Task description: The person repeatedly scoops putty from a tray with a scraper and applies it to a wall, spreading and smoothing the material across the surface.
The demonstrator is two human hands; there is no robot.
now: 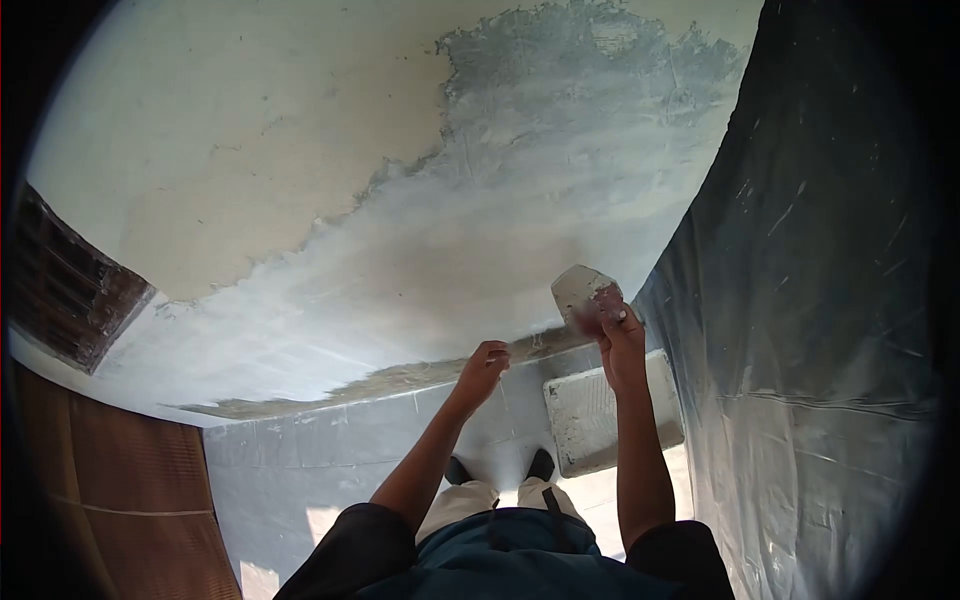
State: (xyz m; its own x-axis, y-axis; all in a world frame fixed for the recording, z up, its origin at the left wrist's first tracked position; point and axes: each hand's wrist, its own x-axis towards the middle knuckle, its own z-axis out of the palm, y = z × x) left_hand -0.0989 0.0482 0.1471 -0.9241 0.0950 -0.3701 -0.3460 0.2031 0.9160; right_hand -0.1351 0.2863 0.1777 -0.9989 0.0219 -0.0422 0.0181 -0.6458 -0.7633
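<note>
My right hand (pixel 620 345) is closed on a putty knife (pixel 580 288). Its broad, pale blade is coated with filler and points up toward the wall, and its lower part is reddish and blurred. My left hand (pixel 485 367) is held in front of the wall's lower edge with loosely bent fingers a little apart. I see nothing in it. Ahead is a cream wall (pixel 290 120), with a large grey and white patch of smoothed filler (pixel 470 230) running down to the lower left.
A white-crusted rectangular tray (pixel 580 425) lies on the grey floor (pixel 330 445), by my feet. Dark plastic sheeting (pixel 800 270) hangs on the right. A dark wooden grille (pixel 75 275) is set in the wall at left, above brown wooden panelling (pixel 140 450).
</note>
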